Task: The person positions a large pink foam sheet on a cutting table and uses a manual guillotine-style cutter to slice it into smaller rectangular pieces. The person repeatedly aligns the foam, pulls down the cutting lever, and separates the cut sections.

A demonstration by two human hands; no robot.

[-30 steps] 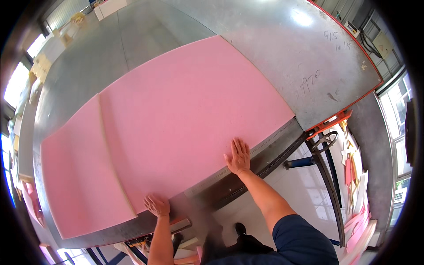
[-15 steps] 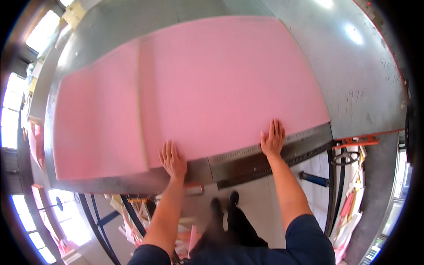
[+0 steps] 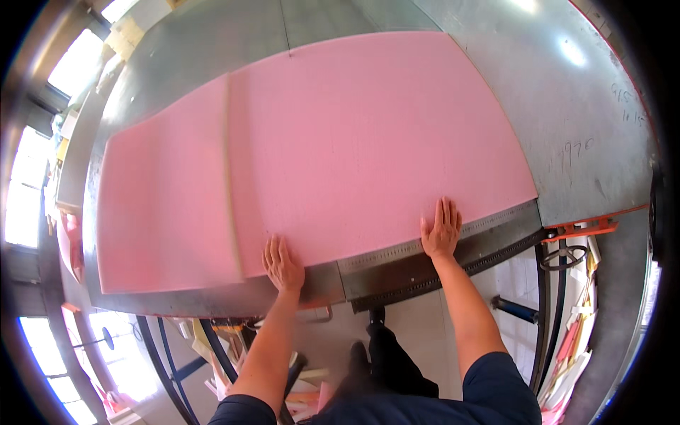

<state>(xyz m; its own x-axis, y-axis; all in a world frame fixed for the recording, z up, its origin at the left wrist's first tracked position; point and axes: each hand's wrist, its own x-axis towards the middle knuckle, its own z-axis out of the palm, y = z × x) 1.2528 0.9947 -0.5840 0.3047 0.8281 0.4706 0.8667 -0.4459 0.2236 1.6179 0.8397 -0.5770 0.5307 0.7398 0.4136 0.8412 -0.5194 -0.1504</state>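
on metal table (image 3: 567, 106): left hand (image 3: 283, 263), right hand (image 3: 440, 230) flat, grip open, probably pressing pink foam sheet (image 3: 354, 149).

Setting: an industrial workshop or factory floor. Indicators: a large grey steel work table (image 3: 567, 92) fills most of the frame, with a graduated metal rule (image 3: 439, 244) along its near edge. An orange machine bracket (image 3: 584, 228) and a handwheel (image 3: 564, 257) sit at the right. Offcuts of sheet material (image 3: 574, 347) are stacked at lower right. Large bright windows (image 3: 21, 184) line the left edge.
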